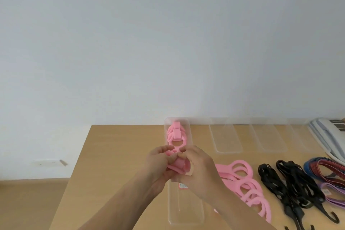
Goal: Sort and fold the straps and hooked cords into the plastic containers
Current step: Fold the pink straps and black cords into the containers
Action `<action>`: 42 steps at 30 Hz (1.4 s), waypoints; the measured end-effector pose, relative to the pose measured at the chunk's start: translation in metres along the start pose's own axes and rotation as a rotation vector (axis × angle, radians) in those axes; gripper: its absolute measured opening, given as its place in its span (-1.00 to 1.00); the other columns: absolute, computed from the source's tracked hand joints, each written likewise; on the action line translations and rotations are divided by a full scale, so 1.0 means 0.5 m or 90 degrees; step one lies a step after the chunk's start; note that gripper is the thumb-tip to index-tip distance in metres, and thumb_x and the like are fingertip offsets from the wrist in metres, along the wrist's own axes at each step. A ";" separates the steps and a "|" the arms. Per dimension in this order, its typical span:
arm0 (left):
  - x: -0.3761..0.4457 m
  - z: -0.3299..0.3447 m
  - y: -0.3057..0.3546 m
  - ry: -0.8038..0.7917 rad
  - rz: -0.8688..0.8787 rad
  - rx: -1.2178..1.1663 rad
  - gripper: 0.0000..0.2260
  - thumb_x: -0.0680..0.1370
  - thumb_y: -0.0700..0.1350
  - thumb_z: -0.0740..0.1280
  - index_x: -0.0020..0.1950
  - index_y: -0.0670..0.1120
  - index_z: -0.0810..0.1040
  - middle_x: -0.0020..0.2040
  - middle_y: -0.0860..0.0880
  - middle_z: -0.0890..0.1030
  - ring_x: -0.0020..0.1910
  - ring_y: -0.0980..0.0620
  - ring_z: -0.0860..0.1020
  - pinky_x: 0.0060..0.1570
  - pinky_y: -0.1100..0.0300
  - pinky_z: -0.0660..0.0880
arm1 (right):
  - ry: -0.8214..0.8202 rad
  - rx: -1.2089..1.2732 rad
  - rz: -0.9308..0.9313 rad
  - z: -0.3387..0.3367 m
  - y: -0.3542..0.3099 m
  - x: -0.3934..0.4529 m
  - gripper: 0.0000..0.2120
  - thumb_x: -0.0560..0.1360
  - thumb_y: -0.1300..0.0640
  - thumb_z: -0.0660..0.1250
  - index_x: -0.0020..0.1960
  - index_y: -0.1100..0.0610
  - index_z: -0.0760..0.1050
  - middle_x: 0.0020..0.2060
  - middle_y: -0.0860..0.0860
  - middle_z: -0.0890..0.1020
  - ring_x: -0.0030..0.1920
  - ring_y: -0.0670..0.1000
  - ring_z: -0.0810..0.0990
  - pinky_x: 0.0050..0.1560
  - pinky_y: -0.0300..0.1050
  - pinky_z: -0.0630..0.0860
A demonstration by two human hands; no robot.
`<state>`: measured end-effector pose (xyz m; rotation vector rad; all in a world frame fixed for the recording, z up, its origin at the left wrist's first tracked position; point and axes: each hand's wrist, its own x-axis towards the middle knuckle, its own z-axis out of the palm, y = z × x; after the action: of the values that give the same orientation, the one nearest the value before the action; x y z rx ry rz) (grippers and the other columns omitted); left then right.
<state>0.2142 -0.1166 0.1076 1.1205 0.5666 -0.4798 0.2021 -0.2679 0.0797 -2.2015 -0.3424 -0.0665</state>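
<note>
Head view: our left hand (160, 162) and right hand (194, 166) curl their fingers around a folded pink strap (177, 167), held above the clear container (184, 207) that reaches the desk (115, 155) far edge; more pink straps (244, 185) lie rightward.

The hands' fingers (169, 157) hide most of the folded pink strap (177, 167); black cords' hooks (298, 216) leave frame.

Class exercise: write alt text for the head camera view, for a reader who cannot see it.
Two hands, left hand and right hand, fold a pink strap above a long clear container that already holds a folded pink strap. To the right on the wooden table lie loose pink straps, black hooked cords and empty containers.
</note>
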 end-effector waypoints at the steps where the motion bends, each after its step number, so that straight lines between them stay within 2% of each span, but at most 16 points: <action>1: 0.011 0.004 0.003 0.006 -0.009 -0.009 -0.76 0.61 -0.40 0.30 0.27 -0.29 0.52 0.15 -0.34 0.63 -0.06 -0.24 0.68 0.06 -0.24 0.64 | -0.017 -0.003 0.018 0.000 0.012 0.011 -0.49 0.18 0.07 0.66 0.08 0.05 0.62 0.07 -0.19 0.56 0.09 -0.15 0.55 0.00 -0.47 0.40; 5: 0.040 0.013 0.004 0.031 -0.044 -0.038 -0.80 0.61 -0.35 0.27 0.21 -0.27 0.57 0.00 -0.32 0.69 -0.20 -0.23 0.71 -0.13 -0.11 0.67 | -0.058 -0.006 0.030 0.003 0.064 0.056 -0.59 0.17 0.18 0.64 -0.04 0.13 0.58 -0.01 -0.13 0.62 0.01 -0.03 0.61 -0.02 -0.13 0.55; 7: 0.057 0.011 0.002 0.044 -0.070 -0.046 -0.82 0.61 -0.31 0.27 0.15 -0.27 0.62 -0.10 -0.28 0.71 -0.22 -0.22 0.69 0.02 -0.16 0.66 | -0.066 -0.006 0.022 0.006 0.088 0.076 -0.67 0.23 0.18 0.58 -0.04 0.15 0.61 -0.05 -0.08 0.65 -0.06 -0.04 0.63 -0.04 -0.06 0.57; 9: 0.074 0.011 0.002 0.048 -0.085 -0.019 -0.81 0.63 -0.23 0.28 0.15 -0.20 0.66 -0.10 -0.23 0.73 -0.16 -0.24 0.69 0.12 -0.19 0.64 | -0.057 0.005 0.026 0.007 0.109 0.096 -0.73 0.27 0.16 0.54 -0.05 0.14 0.64 -0.09 -0.07 0.68 -0.10 -0.08 0.64 -0.07 -0.12 0.56; 11: 0.095 0.010 0.007 0.074 -0.078 0.054 -0.81 0.65 -0.13 0.28 0.16 -0.08 0.67 0.01 -0.19 0.73 -0.04 -0.24 0.71 0.05 -0.18 0.67 | -0.055 0.012 0.029 0.008 0.128 0.117 -0.76 0.31 0.22 0.57 -0.04 0.12 0.66 -0.10 -0.06 0.69 -0.11 -0.07 0.65 -0.08 -0.13 0.56; 13: 0.126 0.007 0.007 0.129 -0.047 0.128 -0.82 0.66 -0.08 0.28 0.15 -0.02 0.67 0.05 -0.15 0.72 -0.02 -0.18 0.71 -0.03 -0.10 0.70 | -0.078 0.002 0.012 0.012 0.147 0.141 -0.75 0.34 0.22 0.57 -0.01 0.09 0.65 -0.07 -0.10 0.69 -0.07 -0.07 0.65 -0.07 -0.13 0.58; 16: 0.168 -0.003 -0.006 0.255 0.017 0.209 -0.87 0.64 -0.09 0.31 0.10 0.00 0.65 -0.01 -0.05 0.70 -0.12 -0.07 0.67 -0.11 0.01 0.66 | -0.113 -0.025 -0.032 0.019 0.164 0.168 -0.79 0.41 0.21 0.54 -0.01 0.00 0.62 -0.06 -0.35 0.58 -0.06 -0.25 0.56 -0.06 -0.37 0.46; 18: 0.186 -0.009 -0.017 0.294 0.039 0.264 -0.87 0.61 -0.09 0.34 0.13 0.02 0.62 -0.01 0.02 0.67 -0.11 -0.04 0.66 -0.03 -0.05 0.68 | -0.125 -0.046 -0.048 0.023 0.171 0.185 -0.81 0.43 0.20 0.52 -0.05 -0.04 0.60 -0.11 -0.43 0.50 -0.08 -0.33 0.49 -0.10 -0.48 0.37; 20: 0.196 -0.008 -0.029 0.281 0.034 0.280 -0.84 0.57 -0.10 0.39 0.15 0.03 0.60 0.00 0.02 0.66 -0.14 0.00 0.66 -0.02 -0.06 0.68 | -0.142 -0.065 -0.054 0.034 0.186 0.201 -0.84 0.45 0.17 0.50 -0.03 -0.02 0.60 -0.07 -0.32 0.54 -0.07 -0.24 0.49 -0.08 -0.42 0.43; 23: 0.207 -0.009 -0.049 0.262 0.026 0.257 -0.84 0.56 -0.16 0.39 0.13 0.00 0.60 -0.06 -0.02 0.67 -0.15 0.00 0.67 -0.13 0.08 0.69 | -0.198 -0.120 -0.053 0.048 0.207 0.220 -0.87 0.49 0.10 0.46 0.02 0.03 0.60 0.04 -0.09 0.63 0.03 0.00 0.56 -0.02 -0.05 0.54; 26: 0.218 -0.014 -0.064 0.274 0.027 0.224 -0.85 0.57 -0.23 0.38 0.11 -0.05 0.61 -0.14 -0.06 0.67 -0.22 -0.02 0.70 -0.09 0.09 0.69 | -0.221 -0.160 -0.064 0.049 0.218 0.225 -0.85 0.50 0.13 0.46 0.05 0.07 0.57 0.06 -0.05 0.58 -0.02 0.04 0.57 -0.11 -0.11 0.50; 30: 0.228 -0.013 -0.071 0.295 0.024 0.200 -0.85 0.58 -0.28 0.38 0.09 -0.07 0.60 -0.11 -0.11 0.66 -0.23 -0.04 0.72 -0.11 0.13 0.69 | -0.251 -0.253 -0.071 0.064 0.224 0.222 -0.79 0.45 0.20 0.48 0.07 0.10 0.59 0.05 0.00 0.53 -0.08 0.07 0.57 -0.23 -0.12 0.50; 34: 0.230 -0.015 -0.071 0.296 0.031 0.202 -0.84 0.58 -0.30 0.40 0.08 -0.07 0.60 -0.10 -0.12 0.66 -0.20 -0.09 0.73 -0.11 0.13 0.69 | -0.243 -0.313 -0.055 0.073 0.226 0.227 -0.83 0.32 0.20 0.57 -0.12 0.05 0.67 -0.06 -0.04 0.63 -0.04 0.05 0.56 -0.25 -0.18 0.49; 36: 0.230 -0.016 -0.070 0.291 0.032 0.203 -0.84 0.58 -0.30 0.40 0.08 -0.07 0.60 -0.10 -0.12 0.66 -0.20 -0.09 0.73 -0.11 0.13 0.69 | -0.241 -0.299 -0.029 0.074 0.228 0.232 -0.88 0.34 0.18 0.55 -0.17 0.03 0.67 -0.06 -0.06 0.63 -0.01 0.06 0.55 -0.22 -0.18 0.45; 39: 0.228 -0.017 -0.070 0.277 0.030 0.191 -0.85 0.57 -0.30 0.41 0.07 -0.09 0.60 -0.10 -0.14 0.65 -0.23 -0.05 0.71 -0.17 0.12 0.69 | -0.252 -0.285 0.028 0.084 0.225 0.241 -0.89 0.50 0.16 0.37 0.01 0.05 0.61 0.08 0.00 0.55 0.06 0.06 0.51 -0.10 -0.21 0.29; 42: 0.224 -0.024 -0.073 0.273 0.030 0.189 -0.86 0.55 -0.25 0.46 0.08 -0.12 0.60 -0.11 -0.14 0.65 -0.22 -0.05 0.69 -0.22 0.14 0.67 | -0.255 -0.295 0.032 0.092 0.215 0.240 -0.84 0.54 0.20 0.31 0.09 0.13 0.58 0.11 0.08 0.49 0.08 0.13 0.49 -0.04 -0.18 0.30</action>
<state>0.2751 -0.1272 0.0065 1.5326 0.8589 -0.2865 0.3428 -0.2669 -0.0111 -2.6807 -0.5342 0.3608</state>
